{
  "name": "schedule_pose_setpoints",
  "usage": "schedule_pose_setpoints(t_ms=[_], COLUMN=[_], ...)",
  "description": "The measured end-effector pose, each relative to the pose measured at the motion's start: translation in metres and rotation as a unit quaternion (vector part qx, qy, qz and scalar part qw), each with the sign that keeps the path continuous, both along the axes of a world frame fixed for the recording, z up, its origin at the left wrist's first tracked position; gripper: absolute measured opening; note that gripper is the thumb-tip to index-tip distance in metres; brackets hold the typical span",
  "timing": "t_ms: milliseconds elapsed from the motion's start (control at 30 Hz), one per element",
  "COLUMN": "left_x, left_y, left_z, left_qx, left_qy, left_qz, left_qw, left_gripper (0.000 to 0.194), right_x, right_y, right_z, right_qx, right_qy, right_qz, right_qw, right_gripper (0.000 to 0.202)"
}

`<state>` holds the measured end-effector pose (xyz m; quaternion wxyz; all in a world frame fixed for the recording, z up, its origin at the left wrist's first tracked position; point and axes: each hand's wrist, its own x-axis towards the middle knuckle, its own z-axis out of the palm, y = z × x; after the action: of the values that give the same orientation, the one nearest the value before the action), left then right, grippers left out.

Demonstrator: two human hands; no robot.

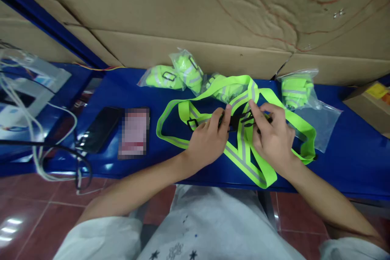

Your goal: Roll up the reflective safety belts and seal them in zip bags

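Observation:
A fluorescent yellow-green reflective harness [265,166] with grey stripes lies spread in loops on the blue table [207,176]. My left hand [209,136] pinches a black plastic buckle [234,123] on its strap, thumb pointing up. Close beside it, my right hand [272,136] has its fingers closed on another black buckle part [247,118], index finger stretched along it. Whether the two black parts are joined I cannot tell, as my fingers partly cover them. A black slider [192,124] shows on the strap left of my left hand.
Behind the harness lie several clear bags of folded green straps [187,71], with another bag [297,91] at the right. A flat plastic bag [327,124] is beside it. Left are a black phone [102,129], a pixelated flat item [134,133] and cables [38,146]. Cardboard [183,12] lines the back.

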<state>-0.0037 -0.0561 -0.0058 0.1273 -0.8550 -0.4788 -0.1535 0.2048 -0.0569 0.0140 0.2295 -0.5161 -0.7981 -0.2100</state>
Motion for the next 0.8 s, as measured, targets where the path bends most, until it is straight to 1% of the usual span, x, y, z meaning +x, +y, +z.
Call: schedule_pose_setpoints(t_ms=[67,267,400,533,600,700,800], left_x=[0.0,-0.001,0.001,0.003,0.003,0.004,0.003], left_y=[0.0,0.0,0.0,-0.001,-0.001,-0.003,-0.001], left_z=[-0.001,-0.005,-0.009,-0.009,-0.009,-0.014,-0.017], left_qx=[0.01,0.034,0.059,0.077,0.075,0.046,-0.002], left_qy=[0.0,-0.006,0.022,0.039,0.038,0.02,-0.06], left_qz=[0.004,0.01,0.012,0.001,-0.004,-0.026,-0.061], left_qw=[1.0,0.999,0.998,0.996,0.996,0.998,0.996], left_gripper=[0.06,0.058,0.057,0.057,0.057,0.057,0.059], right_x=[0.0,-0.008,-0.014,-0.018,-0.019,-0.021,-0.017], right_y=[0.0,-0.002,-0.003,-0.003,-0.004,-0.007,-0.003], right_z=[-0.001,-0.002,-0.001,0.001,-0.001,-0.004,-0.006], right_qx=[-0.013,-0.032,-0.057,-0.086,-0.086,-0.083,-0.107], right_qy=[-0.013,-0.047,-0.064,-0.063,-0.053,-0.024,0.036], right_qz=[-0.021,-0.032,-0.047,-0.049,-0.037,0.012,0.079], right_qw=[1.0,0.998,0.995,0.993,0.994,0.996,0.99], right_gripper=[0.06,0.058,0.055,0.054,0.054,0.056,0.056])
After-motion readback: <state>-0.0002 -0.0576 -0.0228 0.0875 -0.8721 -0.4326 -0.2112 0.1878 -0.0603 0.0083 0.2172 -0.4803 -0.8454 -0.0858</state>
